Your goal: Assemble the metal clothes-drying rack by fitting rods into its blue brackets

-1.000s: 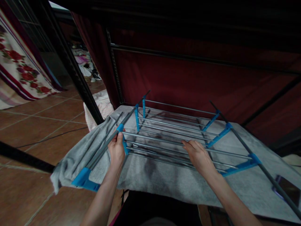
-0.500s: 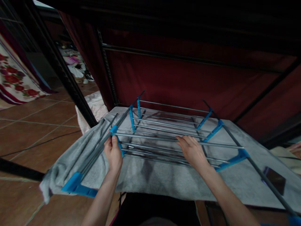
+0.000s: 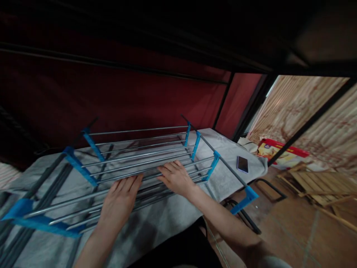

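A rack of grey metal rods (image 3: 149, 153) joined by blue plastic brackets (image 3: 80, 165) lies over a grey cloth. My left hand (image 3: 120, 203) has its fingers closed over the nearest upper rod, left of the middle. A short way to the right, my right hand (image 3: 177, 179) is closed over the same rod, with its fingers together. The thumbs and the undersides of the fingers are mostly hidden. Dark side tubes run through the brackets at both ends, and one front bracket (image 3: 245, 199) on the right holds no cross rods.
The grey cloth (image 3: 220, 143) covers a bed-like surface inside a dark metal frame, with a dark red curtain (image 3: 139, 96) behind. A phone (image 3: 242, 164) lies on it at the right. Beyond the edge are a folded wooden item (image 3: 323, 184) and a red and yellow box (image 3: 281, 150).
My view has turned to the right. My left hand has moved from the left bracket to the front rod, near my right hand, which stays on that rod.
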Demonstrator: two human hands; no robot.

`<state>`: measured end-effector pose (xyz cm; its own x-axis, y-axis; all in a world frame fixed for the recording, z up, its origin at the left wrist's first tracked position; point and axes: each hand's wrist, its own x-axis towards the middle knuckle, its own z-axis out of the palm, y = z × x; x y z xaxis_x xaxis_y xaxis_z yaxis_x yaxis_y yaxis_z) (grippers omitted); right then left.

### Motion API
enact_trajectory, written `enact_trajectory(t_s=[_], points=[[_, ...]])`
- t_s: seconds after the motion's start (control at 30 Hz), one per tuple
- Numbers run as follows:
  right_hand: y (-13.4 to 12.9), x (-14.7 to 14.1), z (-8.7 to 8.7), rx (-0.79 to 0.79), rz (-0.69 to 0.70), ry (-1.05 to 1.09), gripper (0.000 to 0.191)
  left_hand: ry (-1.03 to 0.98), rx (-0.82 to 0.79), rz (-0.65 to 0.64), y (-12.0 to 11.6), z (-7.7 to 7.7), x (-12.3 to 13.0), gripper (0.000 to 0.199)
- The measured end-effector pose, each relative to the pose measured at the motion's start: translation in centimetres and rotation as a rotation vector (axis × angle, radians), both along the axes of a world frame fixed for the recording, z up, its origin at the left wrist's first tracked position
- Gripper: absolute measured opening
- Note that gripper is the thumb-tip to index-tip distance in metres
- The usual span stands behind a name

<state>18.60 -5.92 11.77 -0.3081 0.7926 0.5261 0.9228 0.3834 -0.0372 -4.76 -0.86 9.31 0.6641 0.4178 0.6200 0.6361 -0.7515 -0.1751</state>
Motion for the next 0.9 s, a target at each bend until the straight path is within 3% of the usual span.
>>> enact_trajectory(t_s=[0.1, 0.2, 0.37, 0.47, 0.57, 0.73, 0.9], points=[[-2.0, 0.6, -0.9, 0.05, -0.076, 0.046, 0.03, 0.019, 0.01, 0.003, 0.9, -0.5, 0.1, 0.046], [-4.5, 2.3, -3.4, 0.101, -0.319, 0.171, 0.028, 0.017, 0.023, -0.018, 1.1, -1.1, -0.2, 0.047], [-6.3, 8.2, -9.6, 0.323, -0.675, 0.786, 0.019, -0.024, 0.011, -0.045, 1.1, -1.3, -0.3, 0.048], [-5.6, 11.8, -11.3, 0.396, -0.75, 1.01, 0.034, -0.035, -0.045, -0.042, 0.9, -1.0, -0.1, 0.05], [-4.7, 13.7, -10.4, 0.402, -0.705, 1.045, 0.047, -0.045, -0.086, -0.035, 0.6, -0.7, 0.0, 0.051], [-3.7, 13.8, -7.5, 0.409, -0.596, 0.999, 0.04, -0.031, -0.049, -0.042, 0.9, -0.7, -0.2, 0.049], [-3.8, 13.5, -6.5, 0.399, -0.69, 0.982, 0.033, -0.024, 0.001, -0.049, 1.6, -1.1, -0.4, 0.047]])
